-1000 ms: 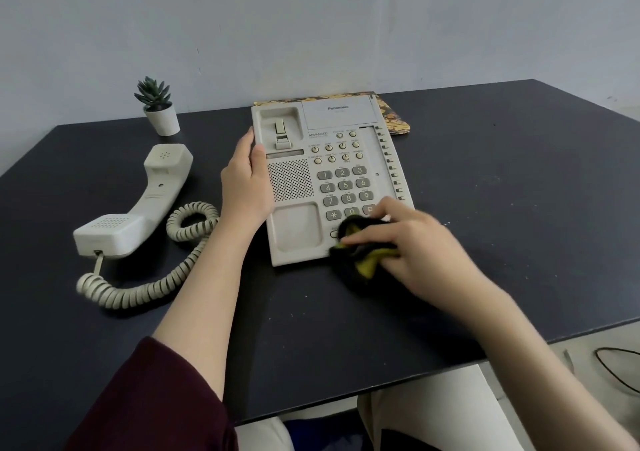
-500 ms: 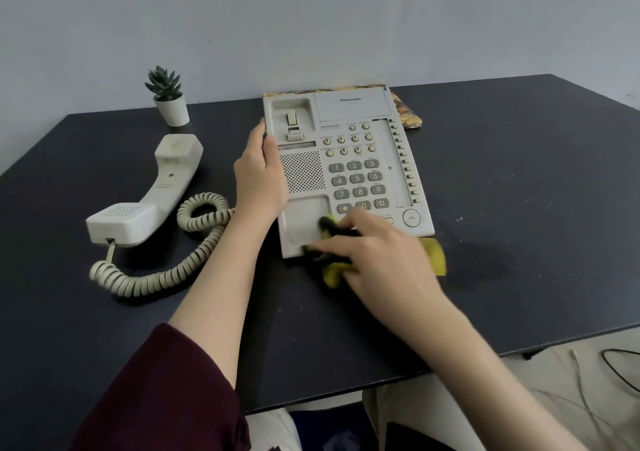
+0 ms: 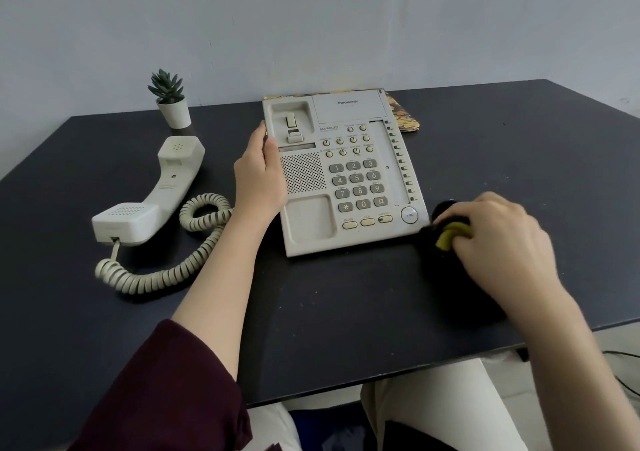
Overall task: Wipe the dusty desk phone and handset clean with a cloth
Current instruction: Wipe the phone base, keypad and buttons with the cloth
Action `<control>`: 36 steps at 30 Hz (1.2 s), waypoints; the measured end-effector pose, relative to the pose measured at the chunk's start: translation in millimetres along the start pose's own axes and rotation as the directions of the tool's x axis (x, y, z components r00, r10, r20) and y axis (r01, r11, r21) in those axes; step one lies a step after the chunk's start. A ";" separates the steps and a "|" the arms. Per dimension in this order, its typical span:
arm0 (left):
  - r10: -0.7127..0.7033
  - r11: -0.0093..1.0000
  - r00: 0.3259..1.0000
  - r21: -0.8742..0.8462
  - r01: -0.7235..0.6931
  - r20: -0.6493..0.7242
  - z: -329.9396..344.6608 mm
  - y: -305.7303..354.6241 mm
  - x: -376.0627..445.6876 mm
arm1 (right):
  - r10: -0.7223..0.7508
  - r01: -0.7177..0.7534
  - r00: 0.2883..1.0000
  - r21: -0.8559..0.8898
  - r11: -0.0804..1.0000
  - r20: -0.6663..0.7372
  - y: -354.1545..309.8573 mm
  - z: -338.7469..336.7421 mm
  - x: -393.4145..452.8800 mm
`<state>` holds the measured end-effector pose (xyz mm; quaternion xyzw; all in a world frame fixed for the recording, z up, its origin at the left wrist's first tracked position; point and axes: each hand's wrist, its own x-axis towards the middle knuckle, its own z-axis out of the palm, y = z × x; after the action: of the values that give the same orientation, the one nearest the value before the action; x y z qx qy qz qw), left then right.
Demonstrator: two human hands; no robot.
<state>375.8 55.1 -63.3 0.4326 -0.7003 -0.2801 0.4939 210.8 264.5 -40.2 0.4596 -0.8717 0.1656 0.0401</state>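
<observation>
A beige desk phone [image 3: 346,173] lies flat on the dark table [image 3: 346,312], its cradle empty. Its handset [image 3: 156,194] rests face up to the left, joined by a coiled cord [image 3: 166,270]. My left hand [image 3: 259,180] holds the phone's left edge, thumb on top beside the speaker grille. My right hand [image 3: 498,242] grips a bunched black and yellow cloth [image 3: 450,232] on the table, just off the phone's front right corner.
A small potted succulent [image 3: 169,104] stands at the back left. A patterned mat [image 3: 403,114] pokes out behind the phone. The table's near edge runs below my right wrist, with a dark cable [image 3: 623,357] on the floor beyond.
My right hand has swept the cloth rightward along the phone's front edge and off its front right corner onto the table. My left hand stays on the phone's left edge.
</observation>
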 end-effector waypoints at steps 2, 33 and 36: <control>-0.007 1.000 1.000 0.005 0.007 -0.012 -1.0 1.2 -0.9 | 0.016 -0.013 0.997 0.046 0.999 -0.072 6.6 -8.0 4.0; 0.005 0.998 0.987 0.067 -0.015 0.159 -31.8 13.1 -43.1 | -0.364 0.379 0.835 0.049 0.924 0.412 -46.0 -15.1 17.8; -0.015 0.999 0.988 0.047 0.008 0.154 -33.5 12.4 -41.2 | -0.322 0.300 0.880 0.116 0.947 0.349 -31.2 -37.5 24.8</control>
<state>408.7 98.4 -59.8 0.4250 -0.7404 -0.2991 0.4264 218.9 240.9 8.5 0.6172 -0.7734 0.0945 -0.1094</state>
